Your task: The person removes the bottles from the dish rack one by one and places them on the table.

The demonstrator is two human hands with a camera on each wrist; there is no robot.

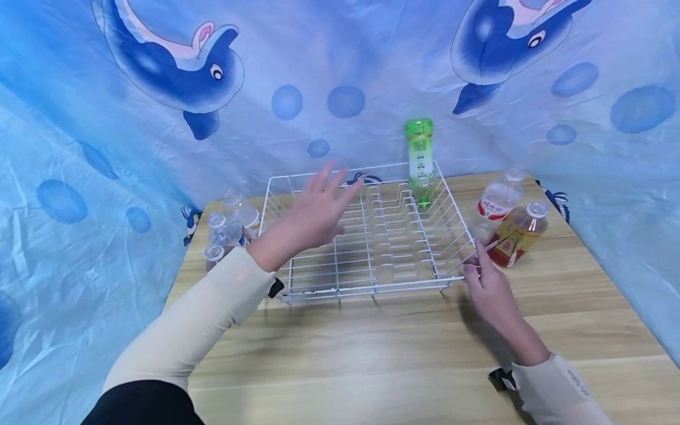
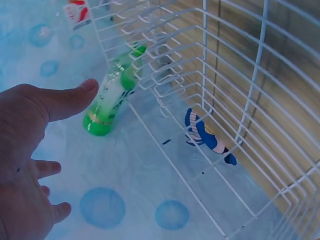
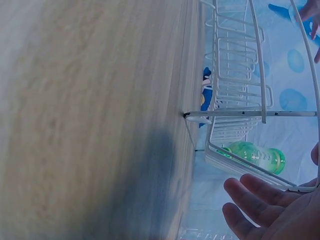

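A white wire dish rack (image 1: 340,293) stands on the wooden table. In its far right part a green bottle (image 1: 421,159) stands upside down, narrow end among the wires. My left hand (image 1: 319,215) hovers over the rack's left half with fingers spread, holding nothing. In the left wrist view its thumb (image 2: 70,100) overlaps the bottle's outline; the bottle looks apart from the hand. My right hand (image 1: 491,292) holds the rack's near right corner, thumb at the front rim and a finger along the side. The right wrist view shows its fingers (image 3: 255,200) beneath the corner wires.
Right of the rack stand a clear bottle with a red-and-white label (image 1: 496,200) and a bottle of brown drink (image 1: 517,233). Several clear bottles (image 1: 241,212) cluster at its left, partly behind my left arm. A blue dolphin-print curtain (image 1: 329,59) surrounds the table (image 1: 361,366).
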